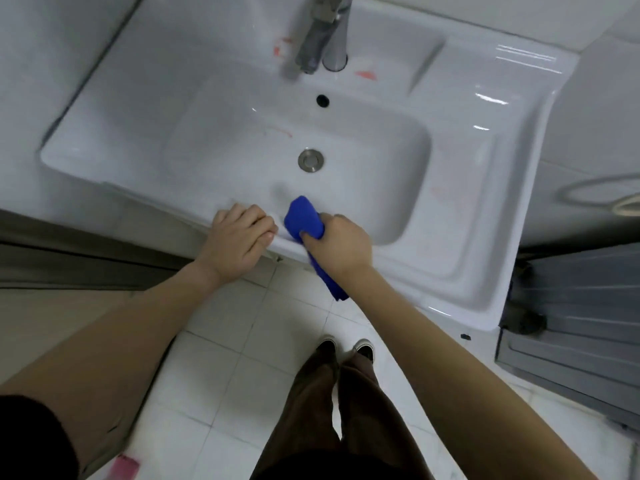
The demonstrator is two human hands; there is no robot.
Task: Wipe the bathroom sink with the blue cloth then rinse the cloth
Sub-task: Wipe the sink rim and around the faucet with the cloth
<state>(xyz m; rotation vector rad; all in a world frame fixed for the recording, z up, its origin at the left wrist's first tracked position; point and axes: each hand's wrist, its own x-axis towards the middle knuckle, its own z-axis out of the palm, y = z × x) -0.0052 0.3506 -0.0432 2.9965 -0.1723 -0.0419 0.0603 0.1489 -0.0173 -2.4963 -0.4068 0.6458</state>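
The white bathroom sink (460, 188) fills the upper part of the head view, with a round metal drain (311, 160) in its basin and a chrome tap (323, 32) at the back. My right hand (341, 242) is shut on the blue cloth (304, 220), bunched against the basin's near inner wall; a tail of the cloth hangs below my wrist over the front rim. My left hand (239, 237) rests on the front rim just left of the cloth, fingers curled, holding nothing. Reddish smears mark the ledge beside the tap and the basin's back wall.
An overflow hole (322, 100) sits under the tap. A grey slatted panel (575, 317) stands right of the sink. My feet (346, 349) are on white floor tiles below the rim. A pink object (124, 467) lies on the floor at lower left.
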